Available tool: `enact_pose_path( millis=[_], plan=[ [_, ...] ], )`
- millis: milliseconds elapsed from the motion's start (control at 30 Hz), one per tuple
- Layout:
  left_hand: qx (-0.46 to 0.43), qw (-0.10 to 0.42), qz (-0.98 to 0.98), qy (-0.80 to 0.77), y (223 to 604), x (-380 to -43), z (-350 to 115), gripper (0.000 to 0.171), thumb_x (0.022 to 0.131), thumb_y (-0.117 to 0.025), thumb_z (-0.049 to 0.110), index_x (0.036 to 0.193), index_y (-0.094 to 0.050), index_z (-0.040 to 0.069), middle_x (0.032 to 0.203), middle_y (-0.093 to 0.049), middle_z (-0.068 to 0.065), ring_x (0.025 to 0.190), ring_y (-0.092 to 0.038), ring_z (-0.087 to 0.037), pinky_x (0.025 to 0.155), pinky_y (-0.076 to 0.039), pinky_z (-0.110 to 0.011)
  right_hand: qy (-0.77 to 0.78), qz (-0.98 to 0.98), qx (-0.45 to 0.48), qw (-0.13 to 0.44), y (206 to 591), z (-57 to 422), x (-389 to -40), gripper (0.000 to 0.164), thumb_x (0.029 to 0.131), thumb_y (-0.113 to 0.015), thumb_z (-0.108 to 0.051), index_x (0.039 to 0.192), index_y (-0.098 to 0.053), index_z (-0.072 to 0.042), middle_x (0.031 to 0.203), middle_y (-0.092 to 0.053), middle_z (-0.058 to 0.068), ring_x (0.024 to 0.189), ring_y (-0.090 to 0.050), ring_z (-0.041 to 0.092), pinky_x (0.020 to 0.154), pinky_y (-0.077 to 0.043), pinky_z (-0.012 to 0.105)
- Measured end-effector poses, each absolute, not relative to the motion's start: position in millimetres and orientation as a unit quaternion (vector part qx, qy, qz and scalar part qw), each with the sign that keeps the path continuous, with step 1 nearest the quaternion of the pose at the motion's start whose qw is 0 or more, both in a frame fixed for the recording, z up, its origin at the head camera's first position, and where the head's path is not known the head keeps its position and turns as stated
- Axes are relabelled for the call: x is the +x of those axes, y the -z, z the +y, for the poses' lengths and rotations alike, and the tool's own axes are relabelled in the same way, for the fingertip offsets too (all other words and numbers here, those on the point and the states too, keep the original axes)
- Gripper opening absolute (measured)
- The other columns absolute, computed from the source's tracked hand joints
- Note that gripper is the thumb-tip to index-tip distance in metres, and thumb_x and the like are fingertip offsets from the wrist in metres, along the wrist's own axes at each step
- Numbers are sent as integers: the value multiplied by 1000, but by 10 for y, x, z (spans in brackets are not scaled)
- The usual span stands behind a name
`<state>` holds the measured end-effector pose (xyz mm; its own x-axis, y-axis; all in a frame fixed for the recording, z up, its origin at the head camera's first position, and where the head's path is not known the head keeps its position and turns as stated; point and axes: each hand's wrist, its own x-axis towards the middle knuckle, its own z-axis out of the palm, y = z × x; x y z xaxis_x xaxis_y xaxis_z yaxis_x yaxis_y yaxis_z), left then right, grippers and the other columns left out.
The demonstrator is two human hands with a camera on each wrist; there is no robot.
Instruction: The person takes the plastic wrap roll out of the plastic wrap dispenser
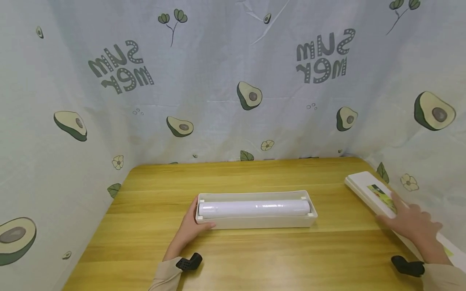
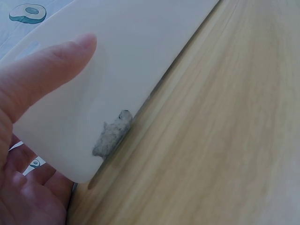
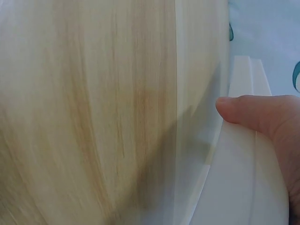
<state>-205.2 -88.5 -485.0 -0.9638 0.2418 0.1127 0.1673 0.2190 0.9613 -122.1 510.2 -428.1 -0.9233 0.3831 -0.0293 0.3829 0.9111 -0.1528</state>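
A long white cling film dispenser box [image 1: 255, 223] lies uncovered on the table, with a shiny whitish roll of cling film [image 1: 255, 208] inside. My left hand [image 1: 191, 224] grips the box's left end, thumb on the front wall and fingers round the back corner. The left wrist view shows that thumb [image 2: 51, 70] against the white wall, near a grey rough patch [image 2: 112, 135] low on it. At the right edge of the table, my right hand [image 1: 415, 222] holds a long white lid [image 1: 367, 182] with a colourful label, its thumb [image 3: 243, 110] over the near edge.
The wooden table [image 1: 255, 258] has a light wood grain. Behind it and at both sides hangs a pale cloth [image 1: 218, 81] printed with avocados and lettering. Each wrist wears a black device [image 1: 189, 262].
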Motion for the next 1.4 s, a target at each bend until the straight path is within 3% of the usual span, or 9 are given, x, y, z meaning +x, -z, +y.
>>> enact_pose_path(
  millis=[833, 1400],
  plan=[
    [128, 38, 776, -617, 4834, -2038, -877, 108, 67, -83, 10, 151, -15, 9, 146, -39, -15, 124, -46, -29, 92, -43, -19, -95, -964, -248, -29, 4370, 5253, -1165, 107, 83, -46, -67, 144, 13, -2, 111, -22, 53, 99, -25, 76, 81, -18, 84],
    [128, 33, 780, -612, 4855, -2046, -883, 108, 68, -83, 12, 151, -14, 9, 146, -39, -16, 122, -47, -30, 91, -44, -20, -84, -951, -288, -71, 4410, 5327, -1150, 112, 82, -47, -68, 141, 16, 4, 110, -24, 53, 101, -30, 71, 84, -27, 78]
  ],
)
